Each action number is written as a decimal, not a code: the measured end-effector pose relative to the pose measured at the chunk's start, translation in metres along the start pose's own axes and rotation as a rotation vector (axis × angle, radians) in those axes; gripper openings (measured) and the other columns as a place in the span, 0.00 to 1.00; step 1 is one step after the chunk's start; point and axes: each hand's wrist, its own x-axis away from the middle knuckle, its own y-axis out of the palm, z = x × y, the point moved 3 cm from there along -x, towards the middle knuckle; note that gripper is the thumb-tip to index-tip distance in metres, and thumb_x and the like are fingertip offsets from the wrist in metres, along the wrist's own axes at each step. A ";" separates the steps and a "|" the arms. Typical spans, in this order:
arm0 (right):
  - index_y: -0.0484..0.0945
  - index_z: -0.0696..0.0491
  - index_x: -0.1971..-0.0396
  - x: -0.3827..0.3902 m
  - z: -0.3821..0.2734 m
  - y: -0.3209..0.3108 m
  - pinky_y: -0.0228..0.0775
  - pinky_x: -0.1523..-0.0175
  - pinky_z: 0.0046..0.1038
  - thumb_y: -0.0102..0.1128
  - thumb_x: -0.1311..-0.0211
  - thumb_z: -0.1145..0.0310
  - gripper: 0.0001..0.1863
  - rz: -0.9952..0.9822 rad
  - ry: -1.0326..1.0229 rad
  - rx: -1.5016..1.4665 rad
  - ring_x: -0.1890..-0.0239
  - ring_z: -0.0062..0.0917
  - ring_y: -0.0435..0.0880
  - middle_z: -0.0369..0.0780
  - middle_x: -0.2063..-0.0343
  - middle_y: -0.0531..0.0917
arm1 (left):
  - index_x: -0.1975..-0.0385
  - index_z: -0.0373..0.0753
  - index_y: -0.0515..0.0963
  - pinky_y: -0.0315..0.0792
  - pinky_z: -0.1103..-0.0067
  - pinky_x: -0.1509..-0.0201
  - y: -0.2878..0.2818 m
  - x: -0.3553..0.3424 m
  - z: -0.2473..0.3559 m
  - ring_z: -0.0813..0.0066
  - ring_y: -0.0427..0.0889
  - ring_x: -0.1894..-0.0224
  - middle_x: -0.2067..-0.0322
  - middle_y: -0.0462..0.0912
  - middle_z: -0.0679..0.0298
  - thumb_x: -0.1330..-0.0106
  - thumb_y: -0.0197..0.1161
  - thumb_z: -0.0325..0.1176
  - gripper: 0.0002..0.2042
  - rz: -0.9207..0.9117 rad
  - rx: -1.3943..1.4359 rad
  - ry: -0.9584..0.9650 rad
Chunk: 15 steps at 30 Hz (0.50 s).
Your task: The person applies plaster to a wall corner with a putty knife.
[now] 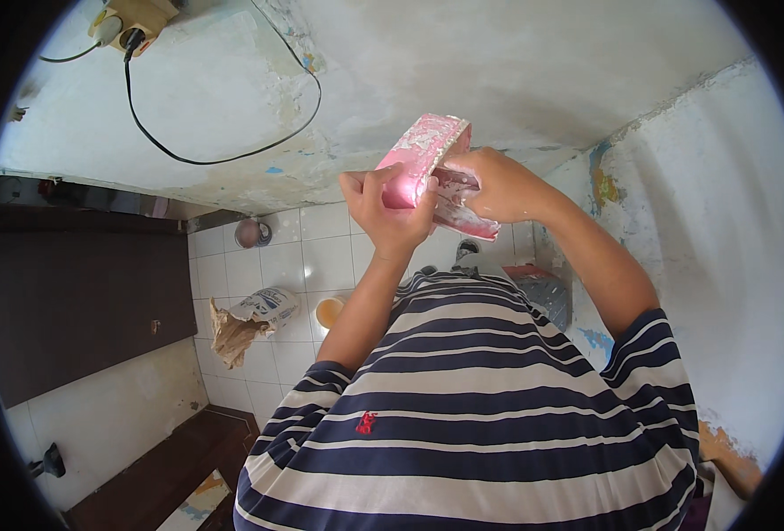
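A pink plastic tub (pixel 423 142), streaked with white paste on its wall and rim, is held up tilted in front of the wall. My left hand (pixel 390 208) is closed round its near left side, with the thumb toward the rim. At the tub's open side is my right hand (pixel 495 188), its fingers curled and partly inside. White paste clings to these fingers. A greyish, paste-smeared shape shows beside them, but I cannot make out whether it is a tool. The tub's inside is mostly hidden.
A plastered wall (pixel 427 62) with peeling patches stands close ahead, and a black cable (pixel 206 162) hangs from a socket block (pixel 135 22). On the tiled floor are a torn paper sack (pixel 254 319), an orange-yellow round container (pixel 329 311) and a brownish pot (pixel 248 233).
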 end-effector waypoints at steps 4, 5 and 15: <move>0.79 0.58 0.48 -0.002 0.015 0.000 0.74 0.48 0.36 0.56 0.52 0.82 0.26 -0.012 -0.022 -0.121 0.58 0.41 0.85 0.50 0.59 0.87 | 0.64 0.37 0.81 0.67 0.68 0.58 0.006 0.000 0.000 0.63 0.69 0.60 0.65 0.71 0.59 0.52 0.79 0.41 0.20 -0.067 0.002 -0.056; 0.79 0.58 0.48 -0.003 0.019 -0.002 0.74 0.48 0.36 0.56 0.52 0.82 0.26 -0.007 -0.020 -0.124 0.58 0.41 0.85 0.50 0.59 0.87 | 0.64 0.37 0.81 0.67 0.68 0.58 0.008 0.000 -0.001 0.63 0.69 0.60 0.65 0.70 0.58 0.53 0.79 0.40 0.20 -0.071 0.007 -0.049; 0.79 0.62 0.44 0.004 0.091 0.001 0.72 0.43 0.26 0.61 0.49 0.82 0.28 -0.145 0.082 -0.631 0.51 0.19 0.81 0.37 0.53 0.85 | 0.63 0.39 0.81 0.70 0.71 0.63 0.034 0.003 0.002 0.64 0.71 0.64 0.65 0.69 0.59 0.54 0.82 0.39 0.21 -0.129 -0.015 -0.066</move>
